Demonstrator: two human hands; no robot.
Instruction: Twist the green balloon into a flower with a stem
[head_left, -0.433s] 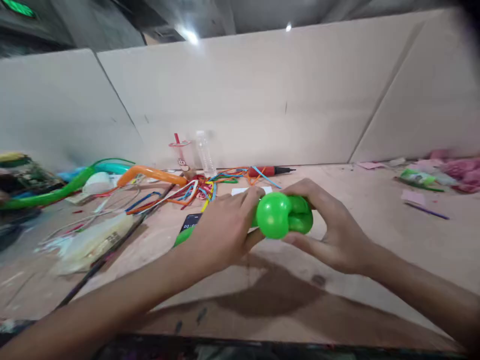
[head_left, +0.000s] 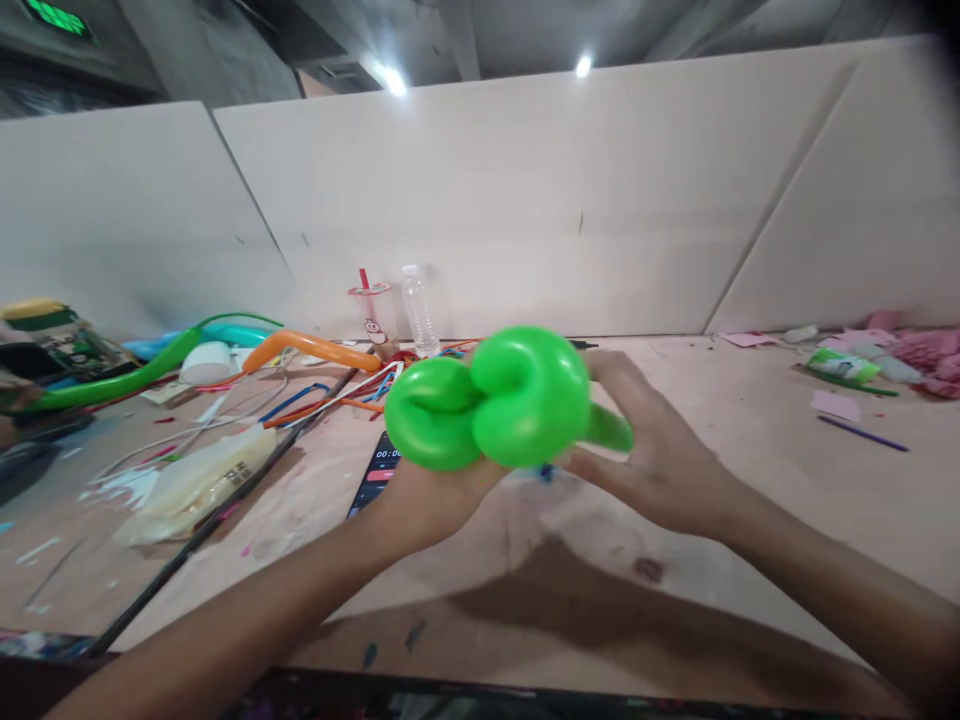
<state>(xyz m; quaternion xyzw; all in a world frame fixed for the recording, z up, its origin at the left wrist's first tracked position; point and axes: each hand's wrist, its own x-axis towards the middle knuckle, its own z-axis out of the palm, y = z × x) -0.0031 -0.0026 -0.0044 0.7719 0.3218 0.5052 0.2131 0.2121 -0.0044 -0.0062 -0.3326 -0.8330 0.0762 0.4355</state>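
A green twisted balloon (head_left: 536, 395), bent into two fat loops with a narrow end sticking out to the right, is held up above the table between both hands. My left hand (head_left: 442, 500) supports it from below and behind; the balloon covers most of its fingers. At the balloon's right side my right hand (head_left: 652, 450) curves round it, thumb below and fingers above, near the narrow end. Behind my left hand a phone (head_left: 375, 475) showing a timer lies on the table.
Limp balloons (head_left: 367, 400), a clear bottle (head_left: 420, 310) and a cup with a straw (head_left: 371, 315) sit by the back panel. An inflated orange balloon (head_left: 315, 348) and a plastic bag (head_left: 202, 485) lie left. A purple stick (head_left: 862, 433) lies right. At far left is another person's hand (head_left: 19, 392).
The green balloon has turned so its two loops face me, and it appears larger and further left. My left hand has dropped below it; more of the phone shows.
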